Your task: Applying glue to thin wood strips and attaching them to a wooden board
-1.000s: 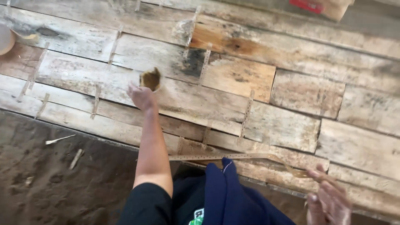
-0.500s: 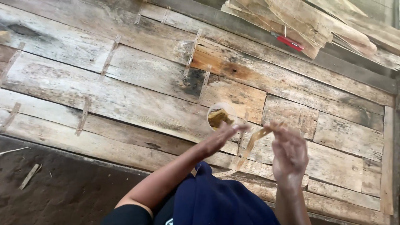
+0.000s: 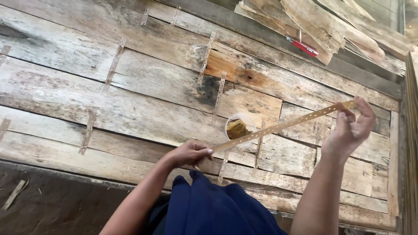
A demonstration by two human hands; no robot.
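Observation:
A long thin perforated strip, tan in colour, stretches straight between both hands above the weathered wooden boards. My left hand pinches its lower end near the front boards. My right hand holds its upper end, raised to the right. Beneath the strip sits a small round clear cup holding brownish pieces, resting on the boards.
Short perforated strips are fixed across the seams between boards. A stack of loose wooden planks and a small red object lie at the back right. Dark ground borders the boards at the front left. My blue garment fills the bottom.
The strip, slack and curved half a second ago, is now pulled straight between my hands. My right hand has moved up and right; my left hand has left the cup and gripped the strip's end.

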